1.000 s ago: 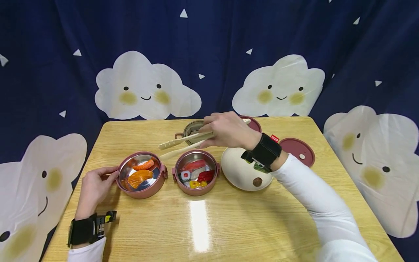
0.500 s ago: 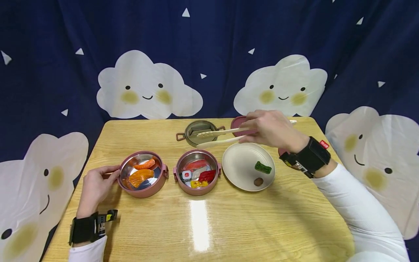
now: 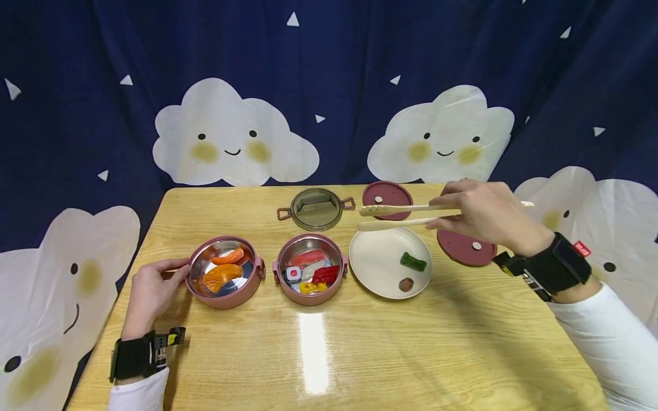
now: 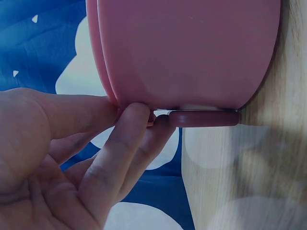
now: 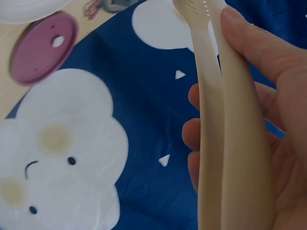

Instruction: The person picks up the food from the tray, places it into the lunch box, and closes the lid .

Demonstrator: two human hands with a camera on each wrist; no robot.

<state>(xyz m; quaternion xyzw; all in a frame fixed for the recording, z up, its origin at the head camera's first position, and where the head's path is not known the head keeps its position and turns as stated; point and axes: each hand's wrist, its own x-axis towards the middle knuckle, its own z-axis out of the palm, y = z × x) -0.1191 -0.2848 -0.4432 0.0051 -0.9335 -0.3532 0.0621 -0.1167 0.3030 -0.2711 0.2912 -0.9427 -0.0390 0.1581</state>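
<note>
My left hand (image 3: 155, 291) pinches the left edge of a pink metal-lined bowl (image 3: 226, 298); the left wrist view has thumb and fingers together at the bowl's side (image 4: 192, 52). Inside lie an orange fillet-like piece (image 3: 221, 277) and a smaller orange piece (image 3: 228, 257). My right hand (image 3: 483, 214) grips beige tongs (image 3: 396, 224) in the air, tips parted with nothing between them, over the far edge of a cream plate (image 3: 372, 268). On that plate sit a green piece (image 3: 413, 262) and a small brown lump (image 3: 406, 284). The tongs (image 5: 240, 129) fill the right wrist view.
Between bowl and plate stands a second pink bowl (image 3: 310, 298) with several toy food pieces, red, white and yellow. Behind it lies a handled lid (image 3: 316, 220). Two maroon lids (image 3: 388, 191) (image 5: 45, 50) rest at the back right, one partly under my right hand.
My right hand has carried the tongs rightward, from above the two bowls to beyond the plate's far edge, uncovering the plate and back lids. My left hand stays at the left bowl.
</note>
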